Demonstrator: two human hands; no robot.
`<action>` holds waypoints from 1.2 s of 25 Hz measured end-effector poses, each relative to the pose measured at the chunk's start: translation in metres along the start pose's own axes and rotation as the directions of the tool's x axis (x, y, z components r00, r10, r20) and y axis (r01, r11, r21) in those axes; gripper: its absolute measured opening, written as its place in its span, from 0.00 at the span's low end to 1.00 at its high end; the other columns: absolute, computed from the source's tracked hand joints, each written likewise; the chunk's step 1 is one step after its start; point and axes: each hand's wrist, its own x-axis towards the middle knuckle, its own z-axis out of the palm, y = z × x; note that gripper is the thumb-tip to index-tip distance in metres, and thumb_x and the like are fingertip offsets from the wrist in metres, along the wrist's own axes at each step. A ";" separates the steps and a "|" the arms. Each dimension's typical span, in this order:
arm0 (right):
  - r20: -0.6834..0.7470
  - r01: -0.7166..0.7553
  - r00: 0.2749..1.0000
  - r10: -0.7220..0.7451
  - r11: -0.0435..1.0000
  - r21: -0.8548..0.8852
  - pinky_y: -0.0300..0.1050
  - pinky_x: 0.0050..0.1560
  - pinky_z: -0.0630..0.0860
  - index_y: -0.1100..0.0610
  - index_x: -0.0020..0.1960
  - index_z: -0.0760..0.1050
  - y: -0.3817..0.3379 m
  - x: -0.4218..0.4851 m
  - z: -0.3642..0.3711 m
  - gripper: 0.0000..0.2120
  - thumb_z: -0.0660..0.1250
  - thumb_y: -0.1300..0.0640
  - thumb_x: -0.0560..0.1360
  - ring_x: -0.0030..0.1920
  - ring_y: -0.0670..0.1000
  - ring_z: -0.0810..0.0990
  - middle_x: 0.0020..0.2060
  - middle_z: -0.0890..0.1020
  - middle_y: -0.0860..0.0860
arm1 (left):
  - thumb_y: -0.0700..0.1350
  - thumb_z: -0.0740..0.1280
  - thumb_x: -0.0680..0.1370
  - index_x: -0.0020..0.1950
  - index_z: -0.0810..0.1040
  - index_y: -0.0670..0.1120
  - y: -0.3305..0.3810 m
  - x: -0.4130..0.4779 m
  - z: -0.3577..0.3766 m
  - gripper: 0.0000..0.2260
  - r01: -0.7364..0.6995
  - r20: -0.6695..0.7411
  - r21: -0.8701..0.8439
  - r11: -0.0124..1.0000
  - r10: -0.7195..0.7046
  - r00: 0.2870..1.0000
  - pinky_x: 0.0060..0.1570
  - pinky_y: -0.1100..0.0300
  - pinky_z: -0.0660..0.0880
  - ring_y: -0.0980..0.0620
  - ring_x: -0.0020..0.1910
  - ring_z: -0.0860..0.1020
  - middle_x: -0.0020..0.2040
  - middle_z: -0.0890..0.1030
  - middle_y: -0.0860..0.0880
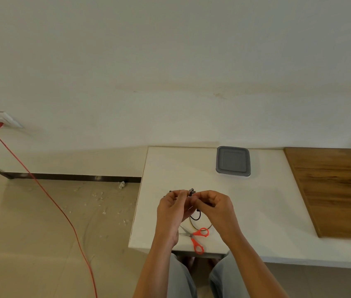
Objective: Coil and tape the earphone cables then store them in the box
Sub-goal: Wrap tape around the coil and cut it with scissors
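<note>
Cable (191,192) sits bunched at your fingertips above the desk's (267,201) front left corner. Left hand (171,208) and right hand (213,206) both pinch it with curled fingers, and a dark loop (196,217) dangles below. Scissors (196,235) lie at the front edge beside a thin ring (200,225), likely the tape. The box (233,161) waits closed at the back edge. Release either pinch to reach for tape and the springy coil may unwind; the hanging loop could also snag the scissors.
</note>
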 end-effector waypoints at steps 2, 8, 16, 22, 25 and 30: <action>-0.020 -0.040 0.999 0.041 0.999 0.019 0.32 0.41 0.78 0.50 0.44 0.82 -0.004 0.001 0.001 0.05 0.68 0.57 0.75 0.40 0.44 0.83 0.39 0.85 0.46 | 0.41 0.64 0.79 0.52 0.77 0.43 -0.001 0.001 -0.003 0.04 -0.061 -0.042 0.055 0.997 0.063 0.997 0.45 0.56 0.82 0.49 0.42 0.85 0.46 0.85 0.43; 0.034 -0.104 0.994 0.102 0.993 0.053 0.30 0.39 0.75 0.49 0.41 0.81 -0.013 0.002 -0.004 0.08 0.66 0.56 0.77 0.41 0.45 0.83 0.38 0.84 0.45 | 0.49 0.70 0.75 0.65 0.75 0.54 0.003 0.008 -0.021 0.18 -0.548 0.371 0.616 0.566 0.405 0.836 0.58 0.72 0.68 0.62 0.62 0.71 0.63 0.73 0.59; -0.078 -0.169 0.983 0.169 0.986 0.006 0.40 0.43 0.80 0.50 0.38 0.82 -0.013 0.008 -0.006 0.15 0.62 0.46 0.78 0.34 0.50 0.83 0.31 0.84 0.50 | 0.44 0.67 0.78 0.55 0.81 0.45 -0.001 0.009 -0.012 0.08 -0.541 0.427 0.617 0.572 0.334 0.840 0.45 0.80 0.69 0.63 0.40 0.77 0.47 0.82 0.52; -0.109 -0.221 0.971 0.213 0.974 -0.059 0.37 0.38 0.77 0.51 0.37 0.81 -0.021 0.009 -0.008 0.16 0.61 0.47 0.79 0.30 0.49 0.83 0.30 0.84 0.50 | 0.45 0.69 0.76 0.53 0.83 0.46 -0.008 0.005 -0.010 0.07 -0.548 0.339 0.583 0.600 0.433 0.835 0.44 0.78 0.70 0.67 0.39 0.77 0.43 0.80 0.57; -0.126 -0.245 0.964 0.234 0.966 -0.084 0.39 0.37 0.80 0.53 0.37 0.81 -0.023 0.008 -0.008 0.16 0.63 0.48 0.78 0.28 0.49 0.82 0.28 0.84 0.52 | 0.45 0.69 0.77 0.50 0.84 0.46 -0.011 0.007 -0.010 0.06 -0.590 0.314 0.580 0.561 0.515 0.798 0.43 0.77 0.71 0.67 0.40 0.78 0.41 0.80 0.59; -0.031 -0.409 0.913 0.408 0.911 -0.052 0.40 0.36 0.76 0.62 0.40 0.82 -0.028 0.013 -0.011 0.17 0.65 0.50 0.77 0.28 0.49 0.79 0.31 0.84 0.55 | 0.40 0.69 0.76 0.50 0.83 0.43 -0.011 0.011 -0.012 0.05 -0.680 0.349 0.583 0.445 0.619 0.704 0.48 0.79 0.69 0.69 0.41 0.74 0.45 0.84 0.50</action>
